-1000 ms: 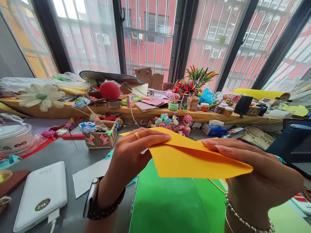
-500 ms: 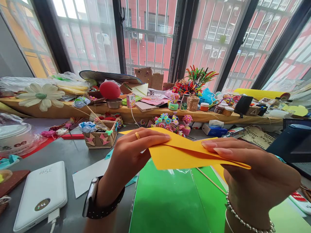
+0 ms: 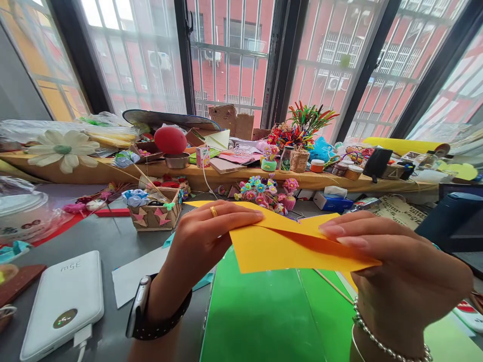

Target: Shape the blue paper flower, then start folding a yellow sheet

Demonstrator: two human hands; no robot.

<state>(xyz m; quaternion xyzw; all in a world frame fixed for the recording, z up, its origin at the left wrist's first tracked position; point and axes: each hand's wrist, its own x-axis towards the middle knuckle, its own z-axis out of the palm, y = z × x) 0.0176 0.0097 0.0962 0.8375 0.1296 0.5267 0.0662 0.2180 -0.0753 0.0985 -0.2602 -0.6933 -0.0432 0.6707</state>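
Observation:
A folded sheet of yellow-orange paper (image 3: 279,246) is held in the air between both hands, above a green mat (image 3: 264,317). My left hand (image 3: 206,239), with a gold ring and a watch on the wrist, pinches the paper's left end, fingers on top. My right hand (image 3: 400,261), wearing a bead bracelet, grips the right end with fingers laid over the top layer. The paper's upper flap lies folded down over the lower layer.
A white power bank (image 3: 62,301) lies at the left front on the grey table (image 3: 105,241), beside white paper (image 3: 136,274). A cardboard box with pink stars (image 3: 154,213) stands behind. The yellow shelf (image 3: 196,176) holds craft flowers, jars and a red ball (image 3: 170,140). A dark blue object (image 3: 453,221) sits right.
The paper's fold has been pressed flatter and the sheet tilted slightly; my right hand's fingers slid a little right and down along it. My left hand barely moved.

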